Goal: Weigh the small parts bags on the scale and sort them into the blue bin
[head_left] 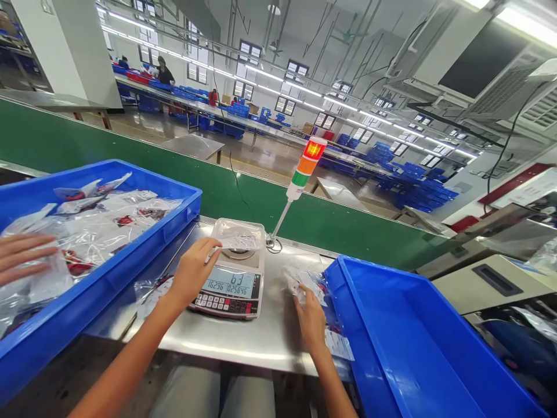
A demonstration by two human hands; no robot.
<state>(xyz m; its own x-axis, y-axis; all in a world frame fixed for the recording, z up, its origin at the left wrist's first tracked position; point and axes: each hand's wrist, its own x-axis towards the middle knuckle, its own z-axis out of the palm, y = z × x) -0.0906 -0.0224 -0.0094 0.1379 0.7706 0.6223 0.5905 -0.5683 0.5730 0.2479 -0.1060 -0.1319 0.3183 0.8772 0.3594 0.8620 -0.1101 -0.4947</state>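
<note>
My left hand is closed, thumb and fingers pinching the near edge of a clear plastic bag over the pan of a counting scale. The scale's display reads 63 on its top line. My right hand grips another clear plastic bag at the table's right, beside the blue bin. More bags with printed paper lie under and past that hand; their contents are partly hidden. One loose bag rests left of the scale, partly behind my left forearm.
A blue bin full of bagged items stands at left, with another person's hand over it. On the right is a second blue bin. A signal tower glowing red rises behind the scale, before a green barrier.
</note>
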